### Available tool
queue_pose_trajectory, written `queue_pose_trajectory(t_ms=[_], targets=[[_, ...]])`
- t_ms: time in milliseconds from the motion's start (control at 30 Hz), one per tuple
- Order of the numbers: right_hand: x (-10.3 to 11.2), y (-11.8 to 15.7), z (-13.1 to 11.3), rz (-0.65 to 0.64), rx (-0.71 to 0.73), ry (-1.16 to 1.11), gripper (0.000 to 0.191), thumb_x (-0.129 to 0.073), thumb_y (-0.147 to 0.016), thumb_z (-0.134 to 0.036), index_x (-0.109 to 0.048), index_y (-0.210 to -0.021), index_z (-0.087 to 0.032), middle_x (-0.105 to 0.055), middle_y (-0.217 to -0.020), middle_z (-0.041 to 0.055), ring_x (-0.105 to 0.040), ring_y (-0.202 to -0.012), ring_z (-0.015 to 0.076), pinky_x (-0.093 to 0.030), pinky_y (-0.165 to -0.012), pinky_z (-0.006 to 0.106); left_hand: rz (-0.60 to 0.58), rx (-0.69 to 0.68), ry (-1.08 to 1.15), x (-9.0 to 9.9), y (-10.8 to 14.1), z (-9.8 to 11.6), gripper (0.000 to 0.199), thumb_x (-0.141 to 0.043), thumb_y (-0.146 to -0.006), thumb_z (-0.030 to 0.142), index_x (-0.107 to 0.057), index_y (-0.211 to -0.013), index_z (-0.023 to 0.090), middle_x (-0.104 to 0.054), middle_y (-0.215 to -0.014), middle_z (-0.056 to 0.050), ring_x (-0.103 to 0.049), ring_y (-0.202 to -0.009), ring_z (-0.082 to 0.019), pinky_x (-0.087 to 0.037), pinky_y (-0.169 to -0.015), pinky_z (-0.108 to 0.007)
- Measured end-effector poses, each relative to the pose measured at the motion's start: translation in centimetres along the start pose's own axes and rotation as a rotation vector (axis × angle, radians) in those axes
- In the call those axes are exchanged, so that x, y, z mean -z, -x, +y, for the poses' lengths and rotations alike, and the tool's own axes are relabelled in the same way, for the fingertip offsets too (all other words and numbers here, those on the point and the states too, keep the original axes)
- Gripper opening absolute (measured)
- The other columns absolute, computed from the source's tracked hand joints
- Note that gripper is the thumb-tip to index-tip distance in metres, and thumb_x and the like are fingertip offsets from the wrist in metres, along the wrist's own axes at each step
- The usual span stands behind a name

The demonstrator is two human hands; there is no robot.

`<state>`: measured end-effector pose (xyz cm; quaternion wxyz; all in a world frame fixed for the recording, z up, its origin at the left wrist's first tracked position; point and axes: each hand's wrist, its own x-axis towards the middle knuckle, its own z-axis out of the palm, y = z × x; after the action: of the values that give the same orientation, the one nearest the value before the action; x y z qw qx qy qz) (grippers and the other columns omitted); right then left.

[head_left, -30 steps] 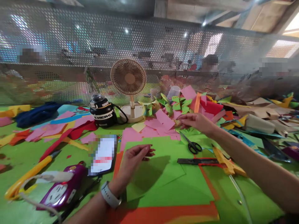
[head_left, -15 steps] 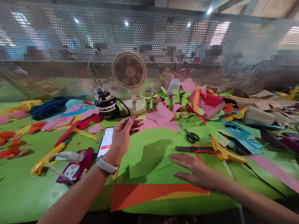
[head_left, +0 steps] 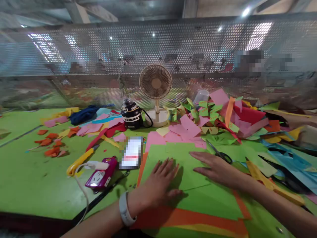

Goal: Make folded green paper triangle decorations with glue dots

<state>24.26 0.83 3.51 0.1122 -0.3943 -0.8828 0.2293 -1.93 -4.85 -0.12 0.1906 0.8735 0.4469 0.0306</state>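
Note:
Green paper sheets [head_left: 208, 201] lie in front of me on top of orange paper [head_left: 188, 216], with a smaller green piece on the upper one. My left hand [head_left: 159, 181], wearing a light wristband, rests on the left side of the green paper with its fingers spread. On the right side, my right hand [head_left: 215, 168] lies with fingers stretched out over the smaller green piece. Neither hand holds anything. Black-handled scissors [head_left: 221, 155] lie just beyond my right hand. A phone [head_left: 131, 153] with a lit screen is left of the papers.
A small fan [head_left: 156, 82] and a black bottle [head_left: 132, 115] stand at the back. A heap of coloured paper [head_left: 198, 122] spreads to the right. Yellow cutters [head_left: 269, 185] lie at right, another yellow cutter [head_left: 80, 162] and a purple power socket [head_left: 101, 175] at left.
My left hand has come down from above the phone onto the green paper and opened. My right hand has moved further onto the sheet. The camera view has turned left.

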Motion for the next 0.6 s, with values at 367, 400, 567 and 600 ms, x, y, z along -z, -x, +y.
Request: queue_pose_trajectory(t_ms=[367,400,567,600], targets=[[-1.4,-4.8,1.3,-0.283,-0.114,0.215,0.083,-0.037,-0.09,-0.066,-0.035,-0.148,-0.007,-0.025,-0.154,0.0194,-0.023,-0.143,0.0332,-0.021,-0.116,0.052,-0.019,-0.093,-0.058,0.2,0.3,-1.0,0.079,-0.036,-0.088,0.071,-0.022,-0.152,0.027,-0.011,-0.159,-0.013,-0.012,-0.146,-0.033,-0.012,-0.115,-0.056],[-1.4,-4.5,1.1,-0.29,-0.105,0.203,0.083,-0.037,-0.09,-0.067,-0.035,-0.148,-0.007,-0.026,-0.154,0.0194,-0.023,-0.143,0.0333,-0.02,-0.116,0.052,-0.024,-0.093,-0.063,0.2,0.4,-1.2,0.079,-0.037,-0.088,0.071,-0.022,-0.152,0.027,-0.012,-0.158,-0.013,-0.013,-0.145,-0.034,-0.013,-0.115,-0.056],[-1.7,-2.8,0.4,-0.262,-0.079,0.171,0.08,-0.037,-0.09,-0.067,-0.038,-0.146,-0.01,-0.028,-0.153,0.0196,-0.026,-0.142,0.0339,-0.021,-0.116,0.053,-0.06,-0.095,-0.079,0.4,0.5,-1.4,0.078,-0.041,-0.088,0.068,-0.02,-0.152,0.029,-0.011,-0.158,-0.013,-0.013,-0.145,-0.034,-0.015,-0.114,-0.059],[-1.8,-2.5,0.3,-0.252,-0.074,0.166,0.079,-0.037,-0.09,-0.067,-0.039,-0.146,-0.011,-0.029,-0.152,0.0195,-0.027,-0.142,0.0338,-0.02,-0.116,0.053,-0.07,-0.091,-0.082,0.5,0.4,-1.3,0.078,-0.042,-0.088,0.068,-0.02,-0.152,0.028,-0.011,-0.158,-0.013,-0.014,-0.145,-0.034,-0.016,-0.114,-0.059]])
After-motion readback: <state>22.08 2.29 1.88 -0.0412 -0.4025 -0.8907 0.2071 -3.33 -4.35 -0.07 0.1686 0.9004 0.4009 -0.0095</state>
